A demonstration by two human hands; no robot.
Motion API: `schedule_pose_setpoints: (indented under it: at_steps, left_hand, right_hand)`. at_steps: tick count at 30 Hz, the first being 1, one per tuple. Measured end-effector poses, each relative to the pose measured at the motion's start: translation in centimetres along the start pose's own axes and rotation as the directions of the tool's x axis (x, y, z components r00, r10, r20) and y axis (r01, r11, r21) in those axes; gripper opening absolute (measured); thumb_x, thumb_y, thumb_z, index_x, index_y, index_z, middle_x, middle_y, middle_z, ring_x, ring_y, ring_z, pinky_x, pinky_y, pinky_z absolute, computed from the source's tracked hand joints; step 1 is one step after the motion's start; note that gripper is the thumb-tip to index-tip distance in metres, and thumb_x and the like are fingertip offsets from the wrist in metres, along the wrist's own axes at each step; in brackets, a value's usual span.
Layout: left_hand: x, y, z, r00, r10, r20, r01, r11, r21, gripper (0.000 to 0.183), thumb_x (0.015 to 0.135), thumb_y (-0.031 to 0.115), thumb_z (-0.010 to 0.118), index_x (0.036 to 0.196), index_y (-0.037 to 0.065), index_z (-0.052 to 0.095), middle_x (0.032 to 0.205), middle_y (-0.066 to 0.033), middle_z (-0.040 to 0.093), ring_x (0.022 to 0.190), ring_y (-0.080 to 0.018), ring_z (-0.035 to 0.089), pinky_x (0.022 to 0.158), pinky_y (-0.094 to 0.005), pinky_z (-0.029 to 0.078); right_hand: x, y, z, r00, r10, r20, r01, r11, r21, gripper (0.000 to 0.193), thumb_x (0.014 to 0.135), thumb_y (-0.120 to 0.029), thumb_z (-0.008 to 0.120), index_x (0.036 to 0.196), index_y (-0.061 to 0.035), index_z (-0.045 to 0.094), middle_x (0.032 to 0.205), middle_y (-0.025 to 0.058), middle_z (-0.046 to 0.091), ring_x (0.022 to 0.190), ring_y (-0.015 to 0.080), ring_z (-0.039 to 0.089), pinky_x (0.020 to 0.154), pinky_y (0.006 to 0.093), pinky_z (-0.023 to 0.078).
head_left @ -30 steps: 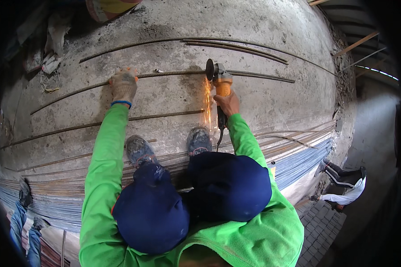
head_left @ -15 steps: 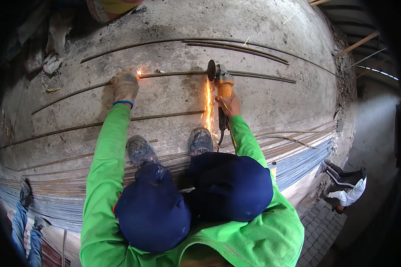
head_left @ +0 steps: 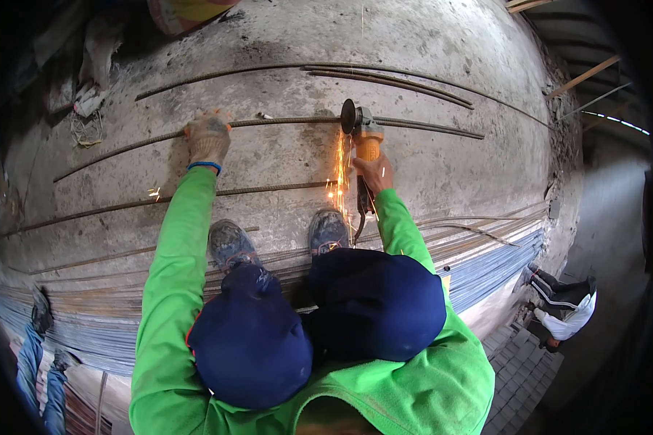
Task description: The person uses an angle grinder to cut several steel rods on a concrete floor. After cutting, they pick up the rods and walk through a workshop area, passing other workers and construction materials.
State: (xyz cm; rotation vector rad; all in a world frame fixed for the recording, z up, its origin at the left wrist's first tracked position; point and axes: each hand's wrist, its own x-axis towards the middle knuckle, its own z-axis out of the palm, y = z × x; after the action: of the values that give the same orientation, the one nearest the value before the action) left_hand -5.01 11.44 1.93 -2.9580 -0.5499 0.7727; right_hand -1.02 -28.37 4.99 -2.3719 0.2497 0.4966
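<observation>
Spreads as a rough grey concrete floor [head_left: 435, 170]; carries a long, ribbed brown steel bar [head_left: 247, 69], two shorter rusty steel rods [head_left: 392, 78] just beside it, and massed thin, rusty-brown and blue-grey metal rods [head_left: 87, 308].

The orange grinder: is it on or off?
On: the right hand holds the grinder at a steel bar, and sparks stream from its disc.

Grinder cord [head_left: 360, 225] part-hidden; sack [head_left: 185, 14] cropped
</observation>
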Motion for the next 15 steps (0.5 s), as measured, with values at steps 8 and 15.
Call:
schedule_pose_setpoints:
  at_steps: [8, 15]
  left_hand:
    - [0.0, -0.2, 0.9, 0.991, 0.042, -0.129, -0.054, 0.995, -0.088, 0.031, 0.099, 0.026, 0.060, 0.128, 0.017, 0.062, 0.130, -0.0064, 0.060, 0.114, -0.0281, 0.061, 0.085, -0.0510, 0.052]
    - [-2.2, 7.7, -3.9, 0.810, 0.373, -0.453, -0.480, 0.865, -0.147, 0.036, 0.093, 0.033, 0.066, 0.125, 0.017, 0.064, 0.129, -0.0090, 0.062, 0.116, -0.0295, 0.059, 0.084, -0.0489, 0.052]
  right_hand:
    - [-1.7, 3.0, -1.7, 1.000, 0.007, 0.025, -0.007, 1.000, -0.008, 0.041, 0.073, -0.026, 0.078, 0.099, 0.0019, 0.063, 0.080, 0.0094, 0.067, 0.064, 0.0204, 0.065, 0.061, 0.0353, 0.052]
    - [-7.1, 6.0, -4.0, 0.947, 0.213, 0.241, -0.320, 0.560, 0.764, 0.041, 0.085, -0.027, 0.073, 0.112, -0.0015, 0.056, 0.085, 0.0095, 0.065, 0.071, 0.0211, 0.067, 0.065, 0.0360, 0.058]
